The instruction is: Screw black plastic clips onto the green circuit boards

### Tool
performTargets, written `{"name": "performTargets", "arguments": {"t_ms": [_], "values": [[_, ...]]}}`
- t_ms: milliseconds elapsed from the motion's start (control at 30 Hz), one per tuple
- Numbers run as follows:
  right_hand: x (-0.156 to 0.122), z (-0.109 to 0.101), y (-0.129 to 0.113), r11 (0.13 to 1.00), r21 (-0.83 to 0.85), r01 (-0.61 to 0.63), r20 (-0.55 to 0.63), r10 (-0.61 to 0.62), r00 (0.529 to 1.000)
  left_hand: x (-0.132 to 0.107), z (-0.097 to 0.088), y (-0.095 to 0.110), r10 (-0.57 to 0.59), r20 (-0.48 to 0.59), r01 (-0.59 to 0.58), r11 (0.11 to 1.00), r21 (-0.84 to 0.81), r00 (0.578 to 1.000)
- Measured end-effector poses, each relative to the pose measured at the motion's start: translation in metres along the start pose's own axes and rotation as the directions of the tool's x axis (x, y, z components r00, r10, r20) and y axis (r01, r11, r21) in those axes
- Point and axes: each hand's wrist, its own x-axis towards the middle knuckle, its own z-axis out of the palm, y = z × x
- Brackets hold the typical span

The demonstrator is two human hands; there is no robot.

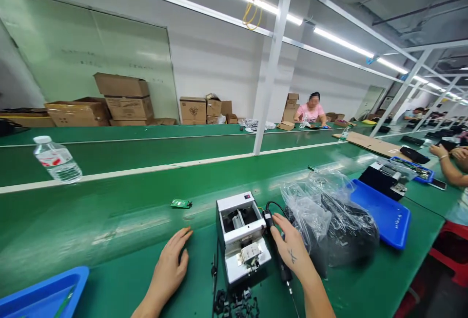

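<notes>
My left hand (168, 269) lies flat on the green bench, fingers together and stretched out, holding nothing, left of a small white machine (241, 237). My right hand (290, 252) rests at the machine's right side. Its fingers reach over a black corded tool (278, 254) lying there and touch the edge of a clear plastic bag (329, 215) of dark parts. Whether those fingers grip anything is unclear. Small black parts (236, 303) lie in front of the machine.
A green circuit board (181, 204) lies on the conveyor, a water bottle (56, 161) farther left. Blue trays sit at the lower left (44, 293) and right (383, 213). A co-worker's arms (449, 162) rest at right. Another person (310, 109) sits across, near cardboard boxes (124, 98).
</notes>
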Motion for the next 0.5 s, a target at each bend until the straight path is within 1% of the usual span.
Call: {"name": "performTargets", "arguments": {"t_ms": [67,133,167,233,300,333,400,433,500], "values": [[0.016,-0.037,-0.005,0.998,-0.018,0.052,-0.070,-0.053,0.996,-0.002,0.003,-0.005,0.047,0.011,-0.048,0.997,0.063,0.999],[0.049,-0.082,-0.002,0.997,-0.068,0.045,-0.181,-0.057,0.982,-0.001,0.003,-0.007,0.073,-0.006,-0.072,0.991,0.113,0.997],[0.070,-0.106,0.002,0.995,-0.098,0.022,-0.232,-0.044,0.972,0.000,0.003,-0.007,0.084,-0.016,-0.081,0.988,0.132,0.996],[0.119,-0.151,0.015,0.986,-0.159,-0.042,-0.277,-0.004,0.961,0.001,0.002,-0.004,0.103,-0.033,-0.096,0.982,0.165,0.994],[0.165,-0.184,0.029,0.969,-0.217,-0.116,-0.243,0.061,0.968,0.002,0.001,-0.001,0.118,-0.046,-0.108,0.975,0.193,0.992],[0.183,-0.195,0.035,0.959,-0.244,-0.145,-0.194,0.098,0.976,0.002,0.001,0.001,0.123,-0.048,-0.110,0.973,0.204,0.991],[0.208,-0.206,0.044,0.934,-0.294,-0.202,-0.099,0.180,0.979,0.001,-0.001,0.003,0.127,-0.044,-0.114,0.968,0.225,0.991],[0.215,-0.206,0.048,0.921,-0.317,-0.226,-0.054,0.221,0.974,0.001,-0.001,0.004,0.130,-0.039,-0.118,0.965,0.235,0.991],[0.218,-0.200,0.055,0.895,-0.360,-0.264,0.014,0.288,0.958,0.000,-0.003,0.004,0.138,-0.035,-0.125,0.959,0.253,0.990]]}}
